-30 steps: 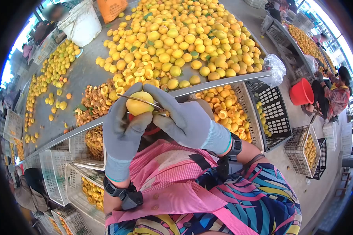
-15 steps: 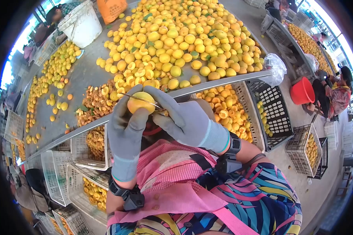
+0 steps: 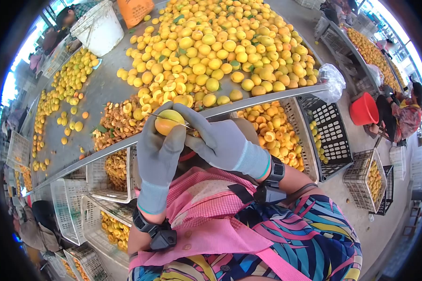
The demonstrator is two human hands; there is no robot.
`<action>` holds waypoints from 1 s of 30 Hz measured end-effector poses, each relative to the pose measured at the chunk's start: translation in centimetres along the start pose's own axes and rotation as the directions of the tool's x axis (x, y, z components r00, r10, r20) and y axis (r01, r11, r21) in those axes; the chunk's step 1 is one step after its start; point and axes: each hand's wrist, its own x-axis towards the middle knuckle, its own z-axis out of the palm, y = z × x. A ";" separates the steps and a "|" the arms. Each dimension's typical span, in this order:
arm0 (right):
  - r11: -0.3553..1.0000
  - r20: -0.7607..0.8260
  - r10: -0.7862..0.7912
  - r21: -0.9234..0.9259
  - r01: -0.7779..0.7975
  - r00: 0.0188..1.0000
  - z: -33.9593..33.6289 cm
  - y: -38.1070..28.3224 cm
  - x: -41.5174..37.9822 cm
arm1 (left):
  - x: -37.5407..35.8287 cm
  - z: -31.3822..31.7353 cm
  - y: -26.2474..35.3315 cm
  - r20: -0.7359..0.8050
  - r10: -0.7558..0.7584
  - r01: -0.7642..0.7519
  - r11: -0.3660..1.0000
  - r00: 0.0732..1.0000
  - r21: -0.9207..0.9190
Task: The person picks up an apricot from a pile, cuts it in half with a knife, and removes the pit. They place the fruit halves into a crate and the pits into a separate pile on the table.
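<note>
Close over the table's front edge, my gloved left hand [image 3: 158, 152] is closed round a yellow-orange apricot [image 3: 168, 124], thumb and fingers at its sides. My right hand [image 3: 225, 143], also in a grey glove, grips a small thin-bladed knife [image 3: 192, 133]. The narrow blade lies across the apricot, its tip sticking out past the far left side; the handle is mostly hidden by my right fingers. Just beyond the hands lie halved apricots [image 3: 169, 86] and a heap of brownish-orange pieces [image 3: 117, 122] on the metal table [image 3: 105, 77].
A large pile of whole apricots [image 3: 220, 42] covers the table ahead. Below its edge stand a crate of halves [image 3: 309, 154], a black crate [image 3: 333, 136] and white crates [image 3: 68, 206]. A white bucket [image 3: 98, 33] stands back left; a person [image 3: 405, 117] sits right by a red bucket [image 3: 364, 110].
The apricot has turned slightly in my left hand, showing more of its orange side under the blade. Both hands keep their grip, and the whole view has shifted a little.
</note>
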 end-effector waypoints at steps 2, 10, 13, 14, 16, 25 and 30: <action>1.000 -0.012 -0.022 -0.022 0.022 1.000 0.9 0.8 0.5 | 0.3 0.4 -0.9 -0.099 -0.038 0.026 0.993 0.994 -0.118; 0.996 0.128 0.085 0.017 -0.088 0.988 3.1 3.8 4.7 | 3.4 -2.5 -4.3 -0.048 -0.292 0.294 0.956 0.955 0.027; 0.993 0.149 0.071 0.085 -0.084 0.986 4.4 5.5 6.8 | 4.8 -3.1 -5.5 -0.036 -0.366 0.367 0.929 0.930 0.043; 0.983 0.199 0.129 0.106 -0.152 0.971 4.4 5.7 7.4 | 5.3 -3.5 -6.4 -0.040 -0.361 0.363 0.930 0.932 0.056; 0.984 0.187 0.100 0.130 -0.125 0.977 5.5 7.1 8.8 | 6.6 -4.2 -7.2 -0.046 -0.367 0.369 0.927 0.929 0.063; 0.926 0.281 0.023 0.356 -0.127 0.959 6.6 10.8 15.4 | 11.7 -6.8 -10.5 0.022 -0.300 0.301 0.951 0.954 -0.068; 0.905 0.281 -0.072 0.421 -0.055 0.957 8.2 12.6 16.8 | 12.2 -8.3 -12.7 0.135 -0.239 0.262 0.945 0.961 -0.193</action>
